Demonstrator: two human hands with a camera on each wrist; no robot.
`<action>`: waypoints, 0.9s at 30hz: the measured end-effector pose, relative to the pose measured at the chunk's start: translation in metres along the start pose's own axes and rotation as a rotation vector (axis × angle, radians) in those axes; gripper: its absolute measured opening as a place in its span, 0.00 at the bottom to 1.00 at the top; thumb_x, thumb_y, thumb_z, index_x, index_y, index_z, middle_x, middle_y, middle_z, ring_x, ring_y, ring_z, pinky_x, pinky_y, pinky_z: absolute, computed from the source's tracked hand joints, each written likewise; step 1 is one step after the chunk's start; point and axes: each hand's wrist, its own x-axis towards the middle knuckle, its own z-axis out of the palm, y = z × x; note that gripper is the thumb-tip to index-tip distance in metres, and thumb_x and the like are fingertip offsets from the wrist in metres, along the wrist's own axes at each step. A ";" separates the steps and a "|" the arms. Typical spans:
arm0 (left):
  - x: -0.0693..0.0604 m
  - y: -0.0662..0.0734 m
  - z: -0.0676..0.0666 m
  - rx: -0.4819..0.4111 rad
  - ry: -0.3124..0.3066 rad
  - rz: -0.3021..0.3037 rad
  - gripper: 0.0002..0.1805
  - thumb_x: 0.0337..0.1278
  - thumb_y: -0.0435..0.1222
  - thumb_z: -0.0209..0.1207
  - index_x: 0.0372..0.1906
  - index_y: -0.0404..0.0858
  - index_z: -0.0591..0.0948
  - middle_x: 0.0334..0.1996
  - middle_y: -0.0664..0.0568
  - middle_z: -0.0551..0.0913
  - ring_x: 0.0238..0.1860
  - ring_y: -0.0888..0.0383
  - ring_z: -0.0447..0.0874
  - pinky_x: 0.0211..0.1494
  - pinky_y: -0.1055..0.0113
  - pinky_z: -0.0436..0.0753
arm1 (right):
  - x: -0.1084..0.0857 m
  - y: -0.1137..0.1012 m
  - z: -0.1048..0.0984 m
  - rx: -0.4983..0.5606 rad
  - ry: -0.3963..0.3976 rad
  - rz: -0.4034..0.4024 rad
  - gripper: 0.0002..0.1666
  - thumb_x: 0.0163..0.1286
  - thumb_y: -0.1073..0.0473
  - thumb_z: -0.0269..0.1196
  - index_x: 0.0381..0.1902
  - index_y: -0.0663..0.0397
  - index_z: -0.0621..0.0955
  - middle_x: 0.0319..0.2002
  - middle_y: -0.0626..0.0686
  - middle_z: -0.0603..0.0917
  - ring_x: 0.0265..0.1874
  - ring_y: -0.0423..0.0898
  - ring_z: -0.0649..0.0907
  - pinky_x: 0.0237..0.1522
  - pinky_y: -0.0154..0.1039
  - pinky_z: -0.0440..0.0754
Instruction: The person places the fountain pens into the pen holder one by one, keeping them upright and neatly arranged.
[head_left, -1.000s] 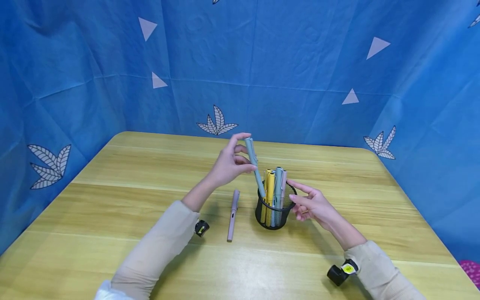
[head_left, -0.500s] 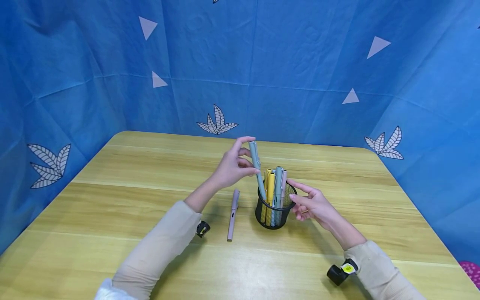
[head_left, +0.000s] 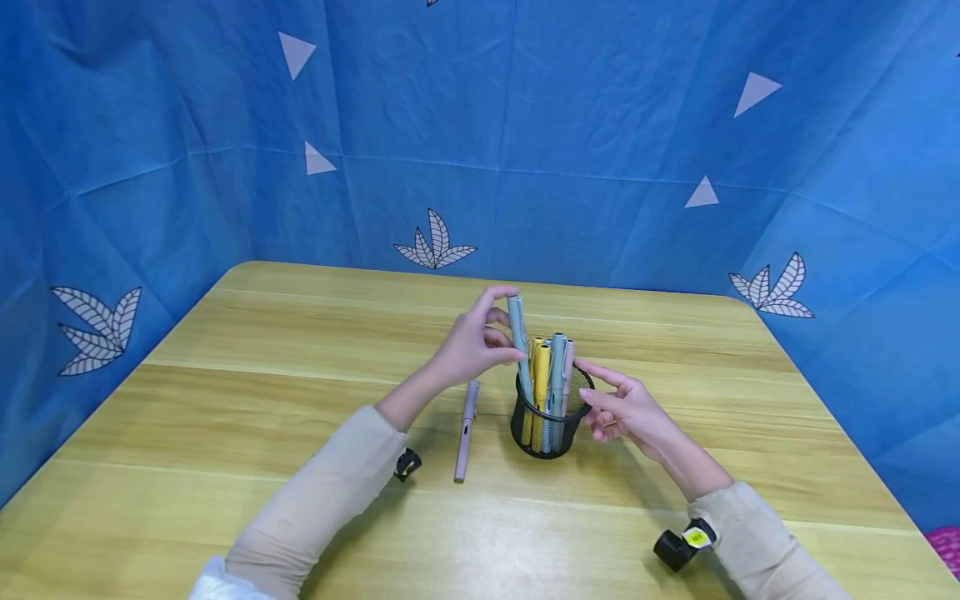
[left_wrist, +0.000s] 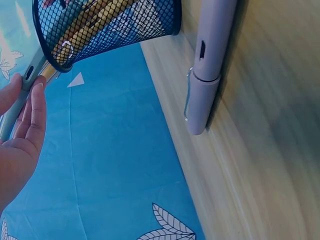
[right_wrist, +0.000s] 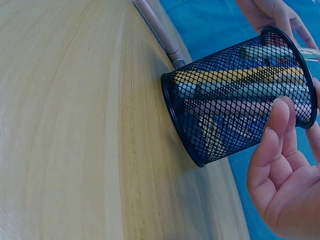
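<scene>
My left hand point(head_left: 474, 343) pinches a light blue-green pen point(head_left: 517, 329) near its upper end, one finger over its top. The pen's lower part is inside a black mesh pen holder point(head_left: 573, 432), leaning slightly left. Within the holder stand yellow pens point(head_left: 542, 377), another blue-green pen point(head_left: 557, 367) and a pale purple pen point(head_left: 567, 371). At the holder's right side, my right hand point(head_left: 630, 412) grips the rim with thumb and forefinger. The right wrist view shows its other fingers point(right_wrist: 270, 150) curled beside the mesh.
A pale purple pen point(head_left: 464, 446) lies on the wooden table point(head_left: 225, 400), left of the holder. Blue patterned cloth point(head_left: 420, 108) hangs behind and beside the table. A black wrist camera point(head_left: 675, 550) sits under the right sleeve.
My left hand has moved down and slightly right, lowering the blue-green pen deeper into the holder and making it more upright. The right hand and holder have stayed in place.
</scene>
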 end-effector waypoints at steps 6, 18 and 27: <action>-0.002 -0.003 0.004 0.012 -0.015 -0.027 0.41 0.38 0.20 0.63 0.61 0.37 0.59 0.34 0.42 0.75 0.27 0.54 0.80 0.33 0.67 0.81 | 0.000 0.001 -0.001 0.002 0.015 0.009 0.38 0.62 0.56 0.60 0.67 0.50 0.57 0.18 0.54 0.80 0.12 0.42 0.77 0.18 0.33 0.75; -0.004 -0.007 0.009 0.109 -0.028 0.009 0.41 0.36 0.22 0.66 0.60 0.36 0.60 0.33 0.44 0.75 0.28 0.57 0.78 0.32 0.68 0.79 | 0.000 0.001 -0.002 0.016 -0.001 -0.004 0.37 0.63 0.57 0.59 0.67 0.50 0.57 0.17 0.53 0.80 0.12 0.42 0.77 0.18 0.32 0.75; -0.005 -0.010 0.013 0.219 -0.052 0.083 0.40 0.35 0.25 0.68 0.58 0.33 0.61 0.27 0.49 0.78 0.28 0.58 0.77 0.27 0.70 0.77 | 0.000 0.001 -0.001 0.009 0.010 0.012 0.38 0.63 0.57 0.59 0.67 0.50 0.57 0.17 0.53 0.80 0.12 0.42 0.77 0.18 0.32 0.75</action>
